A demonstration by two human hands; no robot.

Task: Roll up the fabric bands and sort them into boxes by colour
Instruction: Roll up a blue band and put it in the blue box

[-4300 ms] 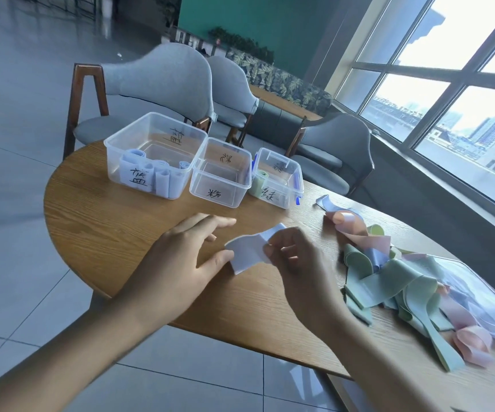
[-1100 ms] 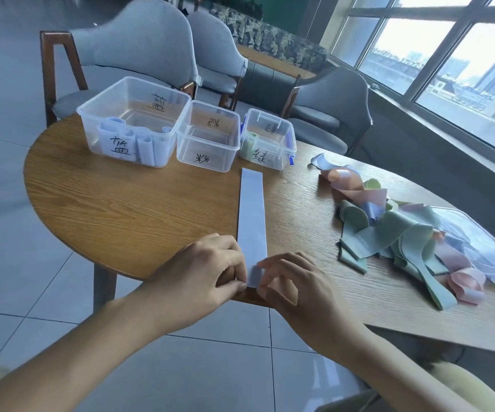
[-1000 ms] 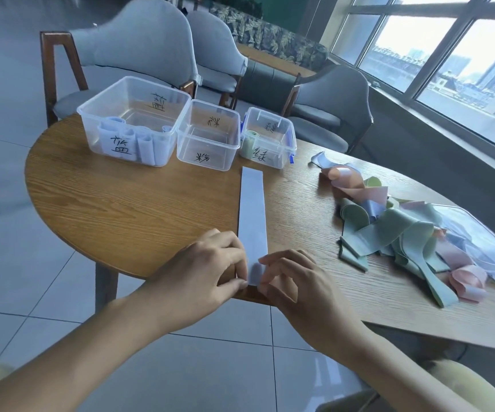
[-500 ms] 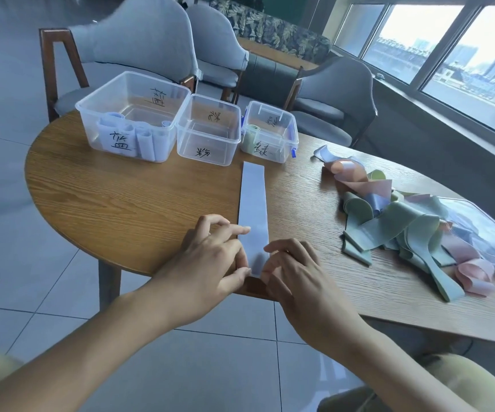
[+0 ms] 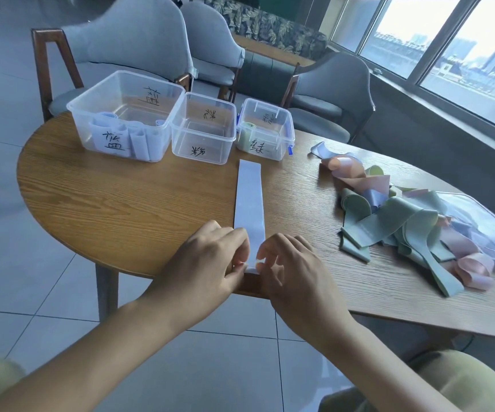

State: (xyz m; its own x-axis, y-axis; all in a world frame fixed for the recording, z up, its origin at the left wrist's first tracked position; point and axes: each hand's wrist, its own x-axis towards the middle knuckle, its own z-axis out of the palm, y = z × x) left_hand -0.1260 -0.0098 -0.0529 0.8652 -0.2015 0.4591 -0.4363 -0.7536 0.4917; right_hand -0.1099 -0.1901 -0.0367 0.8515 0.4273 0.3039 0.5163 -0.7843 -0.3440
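A round wooden table carries everything. Along its far edge stand three clear plastic boxes in a row, each marked with a handwritten label: the large box on the left holds several pale blue rolls, the middle box looks empty, and the small box on the right holds one green roll. Toward the right edge lies a loose heap of bands in green, pink and pale blue, partly over a clear lid or bag.

The pale blue band lies flat and straight, running from just short of the boxes to the near edge. It looks light, thin and limp, likely a little stretchy, so it should roll easily but slacken if let go; the sensible hold is at the near end's two corners.

That is where both hands are. The left hand and the right hand face each other, knuckles up, thumbs and fingertips pinched on the near end, apparently turning over the first fold of the roll.
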